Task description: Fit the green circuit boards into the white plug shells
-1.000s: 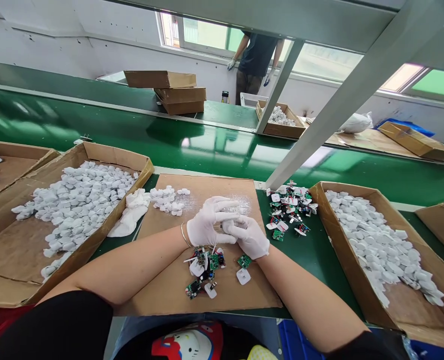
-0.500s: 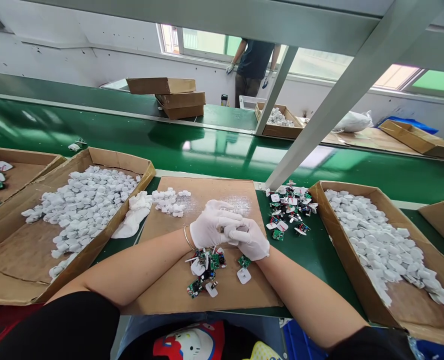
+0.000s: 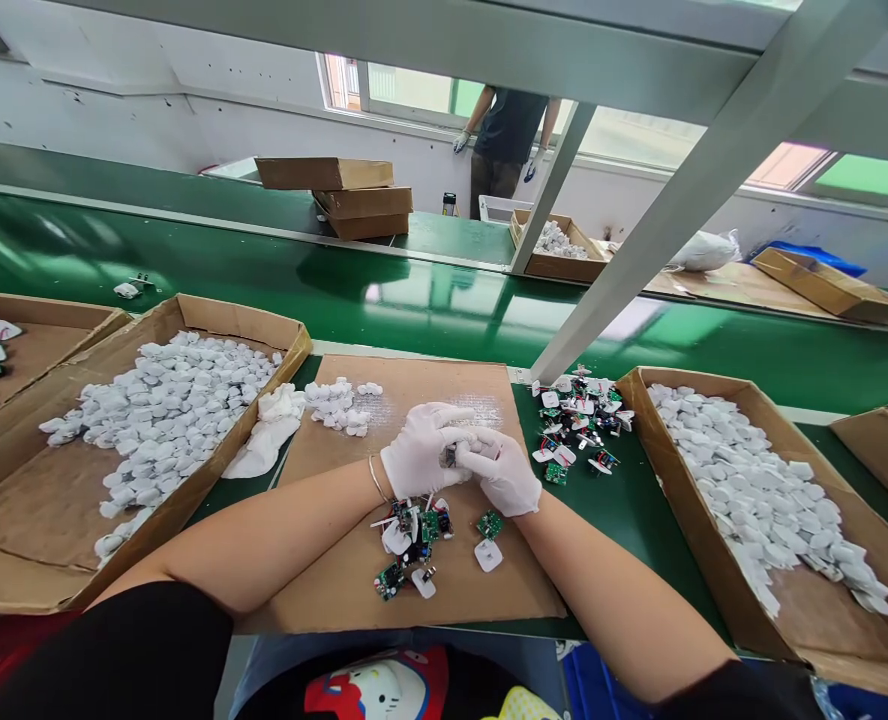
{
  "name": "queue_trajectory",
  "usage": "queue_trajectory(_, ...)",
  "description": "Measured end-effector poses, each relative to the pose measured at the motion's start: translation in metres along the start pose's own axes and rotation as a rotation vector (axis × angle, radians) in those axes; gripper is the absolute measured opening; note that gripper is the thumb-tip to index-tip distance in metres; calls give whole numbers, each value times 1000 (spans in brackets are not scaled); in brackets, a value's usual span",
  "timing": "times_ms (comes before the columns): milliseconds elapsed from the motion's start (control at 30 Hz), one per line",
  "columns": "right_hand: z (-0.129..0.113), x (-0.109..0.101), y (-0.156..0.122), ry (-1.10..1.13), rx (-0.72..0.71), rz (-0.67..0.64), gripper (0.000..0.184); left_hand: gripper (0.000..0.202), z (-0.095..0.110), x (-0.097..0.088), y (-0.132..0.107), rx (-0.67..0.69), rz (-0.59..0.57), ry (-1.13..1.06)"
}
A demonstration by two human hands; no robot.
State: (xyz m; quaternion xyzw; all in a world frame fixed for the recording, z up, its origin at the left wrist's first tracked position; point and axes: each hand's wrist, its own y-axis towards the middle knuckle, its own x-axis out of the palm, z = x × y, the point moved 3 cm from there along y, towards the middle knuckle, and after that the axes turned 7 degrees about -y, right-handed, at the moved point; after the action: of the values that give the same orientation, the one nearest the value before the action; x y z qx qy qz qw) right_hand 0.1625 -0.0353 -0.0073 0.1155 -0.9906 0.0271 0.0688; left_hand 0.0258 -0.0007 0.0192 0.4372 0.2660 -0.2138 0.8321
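My left hand (image 3: 425,450) and my right hand (image 3: 502,472), both in white gloves, meet over a cardboard sheet (image 3: 324,560). Between them the fingers close on a small white and grey piece (image 3: 450,454), mostly hidden by the gloves. Just below my left wrist lies a cluster of green circuit boards (image 3: 414,540) with white square parts and wires. A single green board (image 3: 489,524) with a white square piece (image 3: 488,555) rests under my right hand. Small white plastic pieces (image 3: 335,405) are heaped at the sheet's upper left.
Cardboard boxes of white pieces stand left (image 3: 181,400) and right (image 3: 751,480). More circuit boards (image 3: 583,410) are piled right of the sheet. A slanting metal post (image 3: 639,230) rises behind them. Beyond the green conveyor belt (image 3: 264,275), a person (image 3: 510,135) stands by the window.
My fingers have shifted around the small piece, and more of it shows between them. On the belt, a small white part has slid left.
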Motion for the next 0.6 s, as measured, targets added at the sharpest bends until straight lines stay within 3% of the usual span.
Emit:
queue_trajectory(233, 2, 0, 2, 118, 71, -124, 27, 31, 0, -3, 2, 100, -23, -135)
queue_trajectory(433, 3, -5, 1, -102, 23, -80, 22, 14, 7, -2, 6, 177, 4, -176)
queue_trajectory(600, 3, -4, 0, -145, 17, -58, 20, 9, 10, -1, 8, 135, -14, -183)
